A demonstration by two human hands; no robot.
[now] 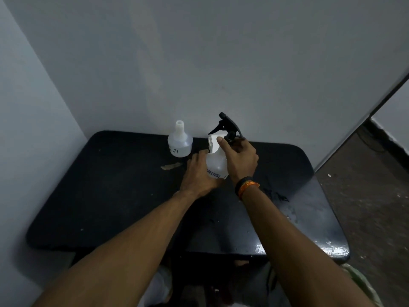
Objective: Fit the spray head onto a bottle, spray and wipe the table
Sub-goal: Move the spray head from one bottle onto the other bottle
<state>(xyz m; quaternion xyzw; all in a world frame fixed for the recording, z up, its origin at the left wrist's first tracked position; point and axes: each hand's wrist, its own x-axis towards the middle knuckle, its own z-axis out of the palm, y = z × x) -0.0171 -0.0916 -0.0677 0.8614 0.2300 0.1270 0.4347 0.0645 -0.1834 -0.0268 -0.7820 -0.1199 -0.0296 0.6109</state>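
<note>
Two translucent white plastic bottles stand on the dark surface (124,196), toward its far edge by the wall. The near bottle (218,163) is upright and held from both sides; a printed label low on its front reads partly as "PRAYER", the first letter covered by the hand. Whether it holds any liquid cannot be made out through the cloudy plastic. The far bottle (179,142) stands alone just to the left and behind, its threaded neck open and uncapped, with dark printed marks on its lower wall; its fill level is likewise unclear.

The left hand (199,173) wraps the near bottle's body, its grip closed around the lower left side. The right hand (240,158) is closed on the collar of the black spray head (228,126), which sits at the top of that bottle with the trigger and nozzle pointing left. The hand hides the neck, so how far the head is seated cannot be seen. A white piece (213,144), cloth or paper, shows between the head and the bottle's shoulder, partly covered by the fingers.

A pale scrap (170,166) lies flat on the surface left of the hands. The right side of the surface shines wetly.
</note>
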